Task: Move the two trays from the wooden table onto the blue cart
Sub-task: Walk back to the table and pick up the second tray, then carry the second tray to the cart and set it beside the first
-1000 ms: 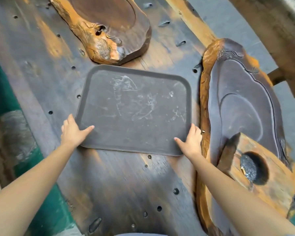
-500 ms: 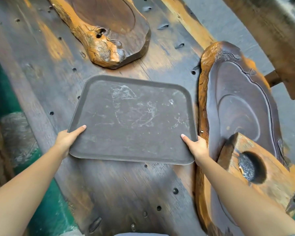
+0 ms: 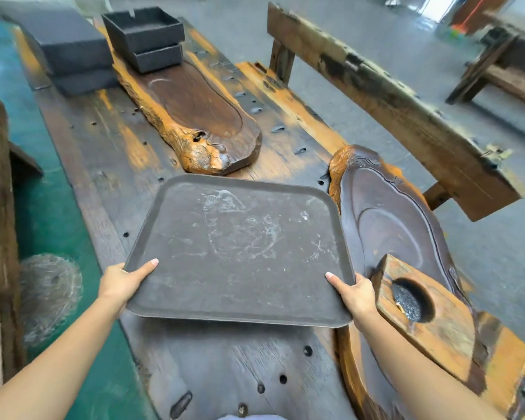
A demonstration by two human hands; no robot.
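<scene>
A dark grey rectangular tray (image 3: pixel 240 247) with pale smears on its face is held off the wooden table (image 3: pixel 109 153), its near edge raised. My left hand (image 3: pixel 120 280) grips its near left corner, thumb on top. My right hand (image 3: pixel 356 294) grips its near right corner the same way. Only this one flat grey tray shows. No blue cart is in view.
A long carved wooden slab (image 3: pixel 194 116) lies beyond the tray; a second dark carved slab (image 3: pixel 394 231) lies to its right with a wooden block (image 3: pixel 422 316) on it. Black boxes (image 3: pixel 146 37) sit at the far end. A wooden bench (image 3: pixel 391 95) stands on the right; green floor on the left.
Both hands closed on the tray's near corners and lifted it off the table toward me. The view has tilted up, showing the table's far end and the bench.
</scene>
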